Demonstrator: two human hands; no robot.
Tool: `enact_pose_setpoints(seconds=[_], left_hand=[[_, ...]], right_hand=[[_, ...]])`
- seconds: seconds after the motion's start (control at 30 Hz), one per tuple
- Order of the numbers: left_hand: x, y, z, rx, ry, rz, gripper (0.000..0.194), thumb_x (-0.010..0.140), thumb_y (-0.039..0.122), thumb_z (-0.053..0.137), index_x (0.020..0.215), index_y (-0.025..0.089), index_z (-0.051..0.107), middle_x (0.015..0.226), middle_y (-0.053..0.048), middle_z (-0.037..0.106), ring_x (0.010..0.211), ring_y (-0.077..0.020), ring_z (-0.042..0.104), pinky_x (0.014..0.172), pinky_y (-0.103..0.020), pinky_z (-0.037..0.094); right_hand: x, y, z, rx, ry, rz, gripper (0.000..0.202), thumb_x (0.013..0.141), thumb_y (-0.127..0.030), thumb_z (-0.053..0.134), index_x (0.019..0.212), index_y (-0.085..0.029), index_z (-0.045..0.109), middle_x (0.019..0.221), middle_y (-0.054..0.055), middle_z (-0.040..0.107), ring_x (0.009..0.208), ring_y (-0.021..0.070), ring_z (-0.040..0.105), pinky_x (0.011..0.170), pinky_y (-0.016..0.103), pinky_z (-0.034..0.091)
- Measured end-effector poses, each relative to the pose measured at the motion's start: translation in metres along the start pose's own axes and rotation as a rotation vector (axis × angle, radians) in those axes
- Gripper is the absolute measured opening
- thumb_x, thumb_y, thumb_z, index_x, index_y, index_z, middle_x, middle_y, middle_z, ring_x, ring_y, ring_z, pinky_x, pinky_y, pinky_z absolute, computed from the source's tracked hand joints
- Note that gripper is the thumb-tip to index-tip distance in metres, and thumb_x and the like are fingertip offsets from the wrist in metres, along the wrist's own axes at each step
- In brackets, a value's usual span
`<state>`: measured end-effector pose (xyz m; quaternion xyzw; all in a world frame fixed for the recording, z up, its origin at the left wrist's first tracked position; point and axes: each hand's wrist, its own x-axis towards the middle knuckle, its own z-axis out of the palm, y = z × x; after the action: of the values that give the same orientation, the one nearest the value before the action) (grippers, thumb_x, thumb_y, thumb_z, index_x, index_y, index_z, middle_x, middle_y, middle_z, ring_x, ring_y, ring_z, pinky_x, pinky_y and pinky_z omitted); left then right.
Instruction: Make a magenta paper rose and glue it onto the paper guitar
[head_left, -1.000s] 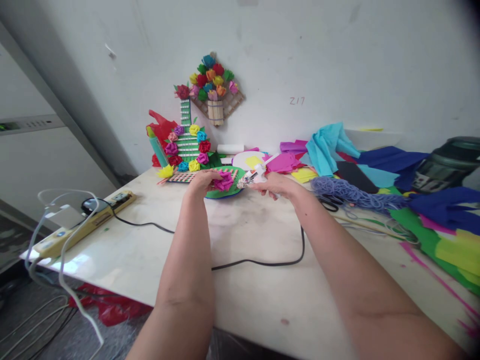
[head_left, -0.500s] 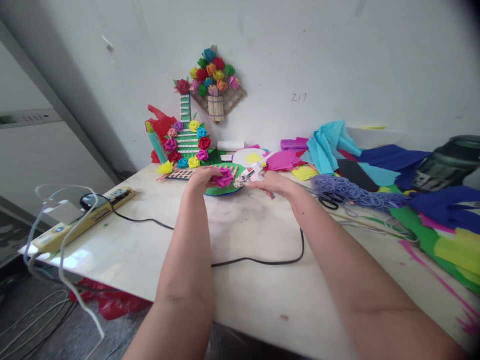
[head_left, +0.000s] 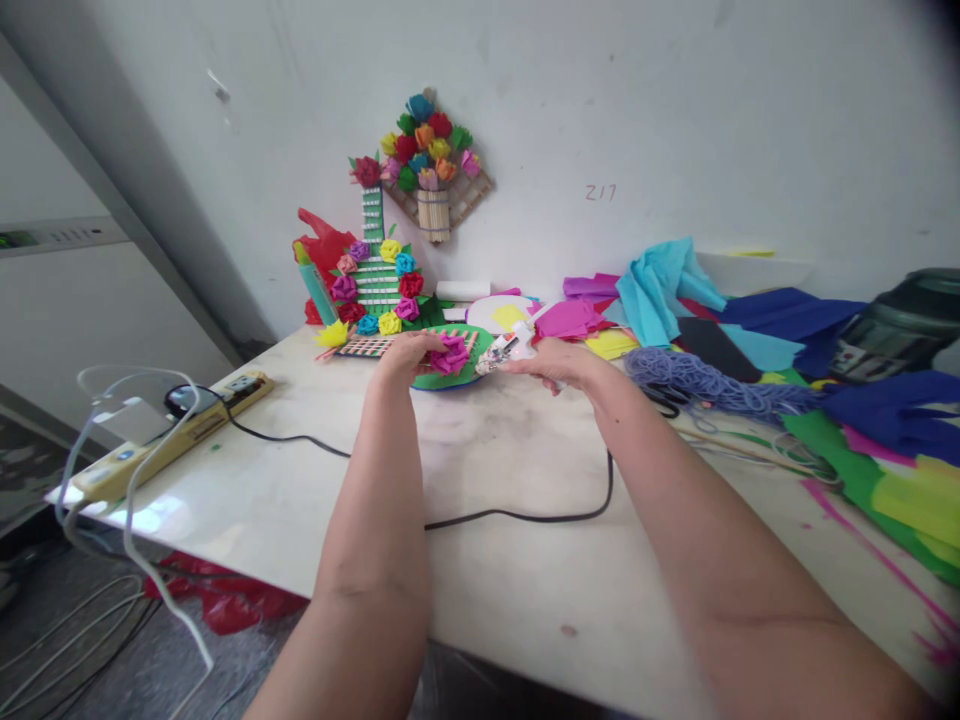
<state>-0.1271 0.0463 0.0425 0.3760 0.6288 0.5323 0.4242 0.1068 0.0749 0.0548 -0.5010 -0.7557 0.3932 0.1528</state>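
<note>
- Left hand (head_left: 405, 358): fingertips pinching the magenta paper flower (head_left: 451, 355), at their right.
- Right hand (head_left: 564, 362): fingers curled round the glue gun (head_left: 516, 346), long axis slanting leftward, tip near flower.

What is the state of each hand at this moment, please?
Left hand: closed on the magenta paper flower.
Right hand: closed around the white glue gun, its tip toward the flower.
</note>
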Motion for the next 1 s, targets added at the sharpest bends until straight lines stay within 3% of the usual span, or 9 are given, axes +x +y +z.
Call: enact_pose_setpoints(seconds=[0.17,0.4,1.0], left_hand=[[-0.001,0.0,0.0,0.003,0.0,-0.008,0.01,0.067,0.005,0.063,0.071,0.014,0.06,0.058,0.001,0.06,0.052,-0.0106,0.056,0.056,-0.024,0.05],[0.002,-0.002,-0.001,-0.005,0.009,0.003,0.012,0.063,0.006,0.067,0.068,0.014,0.06,0.057,0.001,0.06,0.051,-0.0113,0.057,0.058,-0.025,0.051],[0.001,-0.001,-0.001,0.02,-0.008,-0.001,0.012,0.063,0.008,0.067,0.066,0.015,0.058,0.059,0.0,0.059,0.054,-0.0118,0.057,0.063,-0.027,0.051]], right_hand=[[-0.003,0.001,-0.004,-0.004,-0.003,-0.017,0.043,0.071,-0.051,0.072,0.063,-0.02,0.043,0.046,-0.006,0.038,0.04,0.0075,0.037,0.039,0.023,0.033],[0.001,0.005,-0.006,0.05,-0.026,-0.042,0.037,0.07,-0.049,0.073,0.076,-0.017,0.055,0.063,0.001,0.06,0.043,0.006,0.043,0.038,0.02,0.035],[0.004,-0.001,0.011,0.075,0.049,-0.003,0.04,0.074,-0.045,0.072,0.069,-0.019,0.043,0.051,-0.007,0.044,0.037,0.0047,0.035,0.034,0.021,0.03]])
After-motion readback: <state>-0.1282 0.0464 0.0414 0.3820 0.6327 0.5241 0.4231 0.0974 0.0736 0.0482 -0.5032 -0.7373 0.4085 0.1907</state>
